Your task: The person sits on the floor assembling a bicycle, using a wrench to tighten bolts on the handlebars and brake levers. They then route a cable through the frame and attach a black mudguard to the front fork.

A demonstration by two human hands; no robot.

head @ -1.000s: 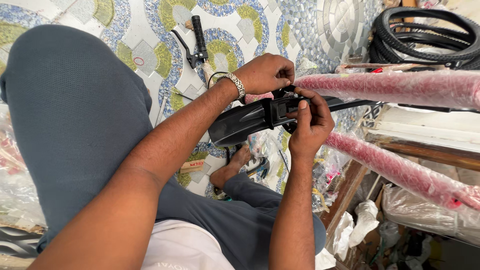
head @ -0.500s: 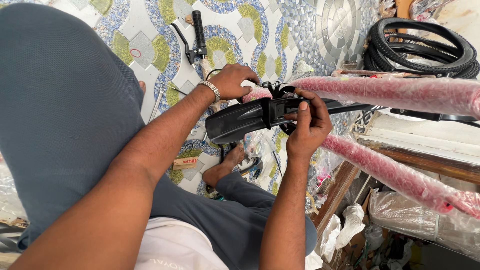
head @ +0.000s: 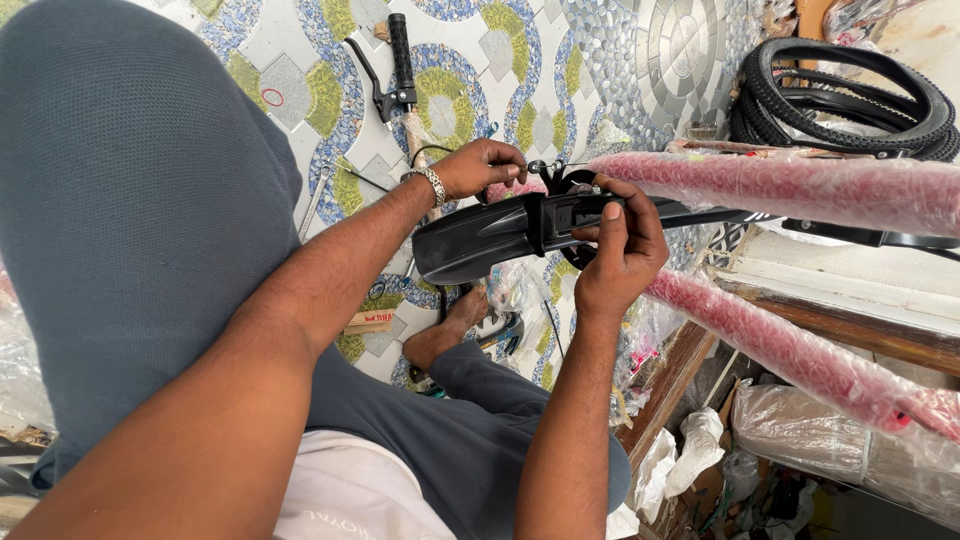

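Observation:
A black plastic bicycle mudguard [head: 480,237] lies across a red bicycle frame wrapped in clear plastic [head: 800,190]. My right hand [head: 618,250] grips the mudguard's black bracket from below, thumb pressed on top. My left hand [head: 483,167], with a metal bracelet on the wrist, reaches behind the mudguard's top edge near the frame joint; its fingertips are curled and what they pinch is hidden. A second wrapped red tube [head: 790,350] slants down to the right.
A handlebar with black grip and brake lever [head: 398,70] lies on the patterned tile floor [head: 600,60]. Black tyres [head: 850,95] are stacked at top right. My grey-trousered knee [head: 130,220] fills the left. Plastic-wrapped parts [head: 840,440] and a wooden board sit lower right.
The view shifted slightly. My left hand slid a little left and down behind the mudguard's top edge; my right hand keeps its grip on the bracket.

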